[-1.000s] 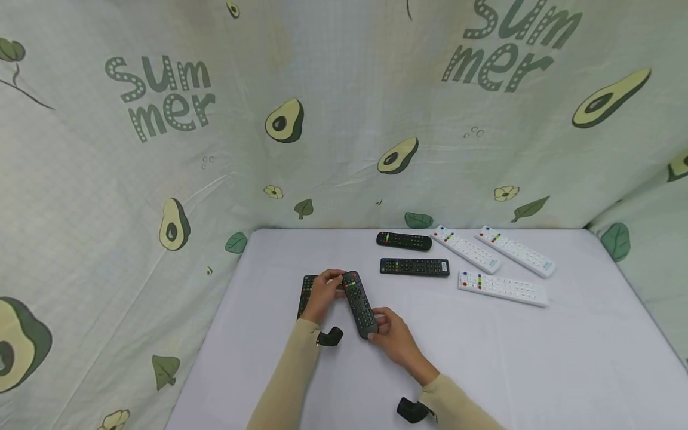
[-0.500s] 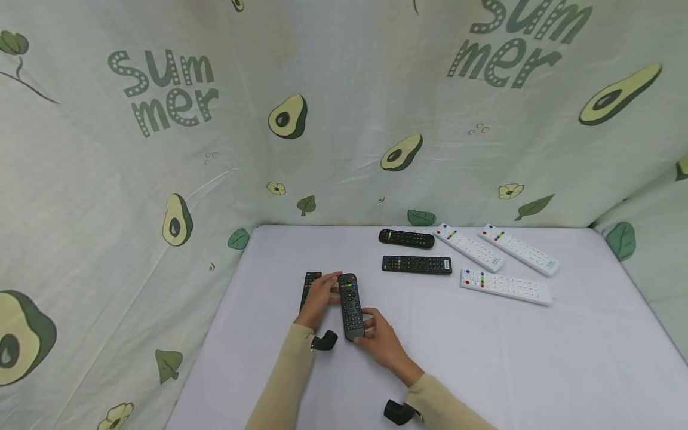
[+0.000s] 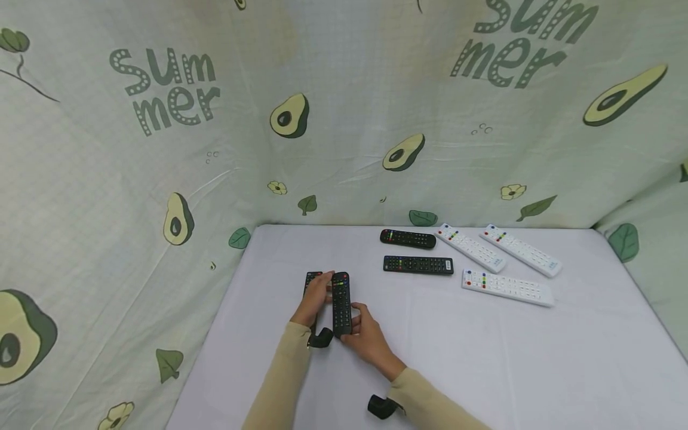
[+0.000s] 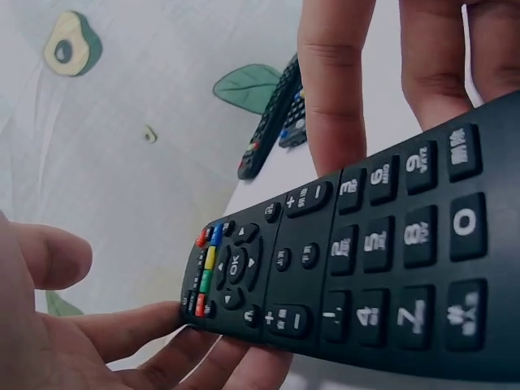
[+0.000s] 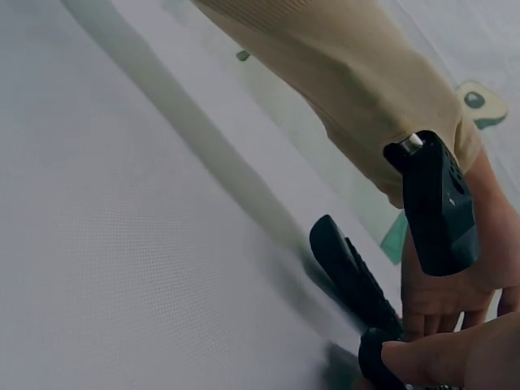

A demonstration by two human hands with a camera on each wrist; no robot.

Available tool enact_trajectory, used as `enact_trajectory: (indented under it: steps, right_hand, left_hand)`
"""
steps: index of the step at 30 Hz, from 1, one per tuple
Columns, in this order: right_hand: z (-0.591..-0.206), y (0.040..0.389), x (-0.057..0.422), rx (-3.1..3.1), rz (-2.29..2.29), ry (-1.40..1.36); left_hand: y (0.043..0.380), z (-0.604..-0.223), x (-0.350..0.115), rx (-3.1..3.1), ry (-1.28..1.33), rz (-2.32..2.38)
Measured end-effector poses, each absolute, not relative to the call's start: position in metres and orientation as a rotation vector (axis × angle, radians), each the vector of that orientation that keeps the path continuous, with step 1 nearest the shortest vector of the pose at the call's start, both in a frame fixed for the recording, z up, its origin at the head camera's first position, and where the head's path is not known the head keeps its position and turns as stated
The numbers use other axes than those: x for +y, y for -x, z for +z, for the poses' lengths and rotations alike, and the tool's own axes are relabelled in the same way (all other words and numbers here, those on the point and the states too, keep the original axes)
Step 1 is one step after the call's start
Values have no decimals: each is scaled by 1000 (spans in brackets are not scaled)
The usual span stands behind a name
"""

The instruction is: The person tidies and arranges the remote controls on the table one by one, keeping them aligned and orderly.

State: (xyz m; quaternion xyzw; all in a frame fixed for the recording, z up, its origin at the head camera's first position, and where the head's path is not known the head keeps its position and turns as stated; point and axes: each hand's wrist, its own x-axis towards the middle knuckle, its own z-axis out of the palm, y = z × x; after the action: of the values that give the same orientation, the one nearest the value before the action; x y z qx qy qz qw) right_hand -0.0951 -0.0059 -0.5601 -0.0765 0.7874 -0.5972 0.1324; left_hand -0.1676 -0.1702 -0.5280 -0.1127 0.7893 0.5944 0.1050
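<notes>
A black remote control point(image 3: 341, 304) with coloured buttons stands near upright in the head view, between both hands. My right hand point(image 3: 371, 343) pinches its lower end; in the right wrist view the thumb point(image 5: 439, 357) presses over that end. My left hand point(image 3: 314, 298) touches its left edge near the top. The left wrist view shows left fingers point(image 4: 134, 329) along the remote's edge, with the left thumb point(image 4: 53, 252) raised off it. A second black remote point(image 3: 312, 278) lies partly hidden behind my left hand.
Two black remotes lie farther back, one rounded point(image 3: 407, 239) and one straight point(image 3: 418, 265). To their right lie white remotes: one angled point(image 3: 470, 248), one behind it point(image 3: 520, 251), one in front point(image 3: 507, 288). The table point(image 3: 484, 358) has a white cover; a printed curtain point(image 3: 344, 185) stands behind it.
The held remote and my right hand have moved left, closer to the remote behind my left hand. The held remote has turned from a slant to nearly straight.
</notes>
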Motion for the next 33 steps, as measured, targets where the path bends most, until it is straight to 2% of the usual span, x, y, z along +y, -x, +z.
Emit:
enact_trajectory:
  steps: [11,33]
  right_hand:
    - [-554,95,-17,2339,-1663,281]
    - [-554,105,-12,2463,-1499,354]
  left_hand:
    - [170,-527,-169,2443,365,1515]
    - [169,-521,-157,2471,294,1407]
